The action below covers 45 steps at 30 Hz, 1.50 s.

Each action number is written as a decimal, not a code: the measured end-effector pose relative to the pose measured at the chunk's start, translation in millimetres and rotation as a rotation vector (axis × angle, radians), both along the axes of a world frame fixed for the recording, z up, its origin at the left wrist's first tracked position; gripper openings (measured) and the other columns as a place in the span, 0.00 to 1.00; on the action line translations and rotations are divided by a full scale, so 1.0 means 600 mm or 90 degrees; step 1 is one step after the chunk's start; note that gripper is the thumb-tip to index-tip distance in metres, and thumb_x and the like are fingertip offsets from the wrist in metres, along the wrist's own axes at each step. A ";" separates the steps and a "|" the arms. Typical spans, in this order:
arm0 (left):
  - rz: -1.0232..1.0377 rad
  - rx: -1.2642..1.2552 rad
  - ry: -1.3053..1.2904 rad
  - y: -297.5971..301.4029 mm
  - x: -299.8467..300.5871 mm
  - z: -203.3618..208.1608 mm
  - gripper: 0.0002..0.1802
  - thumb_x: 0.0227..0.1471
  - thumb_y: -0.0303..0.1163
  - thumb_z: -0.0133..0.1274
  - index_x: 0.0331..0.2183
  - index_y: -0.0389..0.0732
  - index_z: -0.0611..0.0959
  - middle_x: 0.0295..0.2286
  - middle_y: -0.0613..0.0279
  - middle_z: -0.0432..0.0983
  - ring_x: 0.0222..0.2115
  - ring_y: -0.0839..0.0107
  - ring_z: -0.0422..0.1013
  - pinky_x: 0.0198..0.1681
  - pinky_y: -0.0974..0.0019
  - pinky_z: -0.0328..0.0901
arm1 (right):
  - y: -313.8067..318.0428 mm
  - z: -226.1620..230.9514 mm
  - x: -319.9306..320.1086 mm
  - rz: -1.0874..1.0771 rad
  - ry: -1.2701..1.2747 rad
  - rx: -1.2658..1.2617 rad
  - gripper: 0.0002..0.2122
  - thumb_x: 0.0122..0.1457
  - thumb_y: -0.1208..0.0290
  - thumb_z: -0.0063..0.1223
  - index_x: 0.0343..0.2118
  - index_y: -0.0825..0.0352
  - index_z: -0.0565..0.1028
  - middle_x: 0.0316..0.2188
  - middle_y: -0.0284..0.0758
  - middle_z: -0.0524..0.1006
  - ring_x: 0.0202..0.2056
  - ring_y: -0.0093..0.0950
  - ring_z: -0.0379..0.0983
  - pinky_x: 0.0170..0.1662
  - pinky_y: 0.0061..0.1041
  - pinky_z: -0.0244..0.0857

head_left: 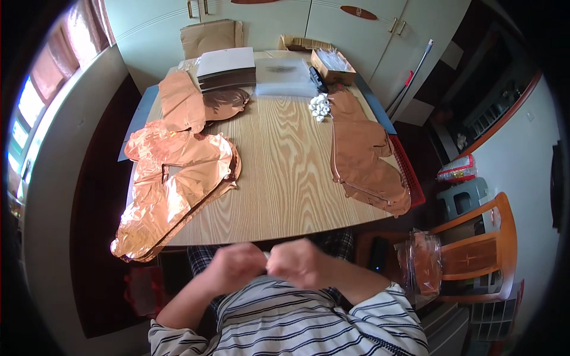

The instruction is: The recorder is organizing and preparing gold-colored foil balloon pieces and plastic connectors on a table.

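Note:
My left hand (pixel 236 267) and my right hand (pixel 297 263) meet in front of my body, just off the table's near edge. Both are curled closed, the left one smeared by motion. A bit of something whitish shows between them, too small to name. On the table, flat copper-coloured foil balloons (pixel 184 202) lie piled at the left, shiny and creased. More foil balloons (pixel 359 145) form a stack at the right. Beside that stack's far end sits a cluster of small white rolls (pixel 319 107).
Across the wooden table (pixel 285 172) stand a stack of white-topped sheets (pixel 227 62), clear plastic bags (pixel 286 80), and a cardboard box (pixel 335 66) of clear packaging. A red basket (pixel 408 172) is at the right edge. A wooden chair (pixel 475 255) holds bagged copper foil (pixel 424 261).

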<state>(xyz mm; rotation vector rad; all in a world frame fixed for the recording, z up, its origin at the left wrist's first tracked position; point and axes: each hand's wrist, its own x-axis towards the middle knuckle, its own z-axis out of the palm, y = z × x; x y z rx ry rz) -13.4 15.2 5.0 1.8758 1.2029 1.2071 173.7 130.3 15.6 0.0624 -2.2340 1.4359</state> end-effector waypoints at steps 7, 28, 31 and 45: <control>0.166 0.045 -0.005 0.015 -0.010 0.001 0.12 0.45 0.16 0.58 0.35 0.37 0.85 0.29 0.57 0.77 0.26 0.65 0.75 0.30 0.68 0.70 | -0.018 -0.015 -0.003 0.011 0.020 0.028 0.08 0.63 0.71 0.49 0.28 0.66 0.71 0.21 0.37 0.69 0.22 0.33 0.69 0.26 0.28 0.63; -0.039 -0.038 0.003 -0.008 0.007 0.001 0.09 0.45 0.16 0.57 0.32 0.34 0.83 0.29 0.55 0.76 0.28 0.60 0.73 0.33 0.65 0.69 | 0.004 0.018 -0.001 -0.014 0.105 0.039 0.07 0.63 0.72 0.49 0.29 0.67 0.70 0.22 0.37 0.69 0.23 0.37 0.69 0.28 0.30 0.64; -0.230 -0.052 -0.221 -0.014 0.019 0.029 0.10 0.46 0.17 0.57 0.35 0.33 0.85 0.30 0.56 0.76 0.30 0.63 0.74 0.34 0.66 0.69 | 0.021 0.014 -0.025 -0.129 0.044 -0.004 0.07 0.62 0.70 0.52 0.30 0.67 0.71 0.21 0.35 0.71 0.22 0.32 0.70 0.25 0.26 0.63; 0.214 0.056 -0.037 -0.005 -0.001 0.026 0.09 0.48 0.18 0.56 0.33 0.37 0.85 0.28 0.57 0.77 0.25 0.69 0.73 0.28 0.67 0.68 | 0.001 -0.014 -0.014 -0.034 -0.059 0.013 0.04 0.60 0.76 0.53 0.29 0.68 0.72 0.23 0.36 0.72 0.25 0.32 0.72 0.29 0.27 0.65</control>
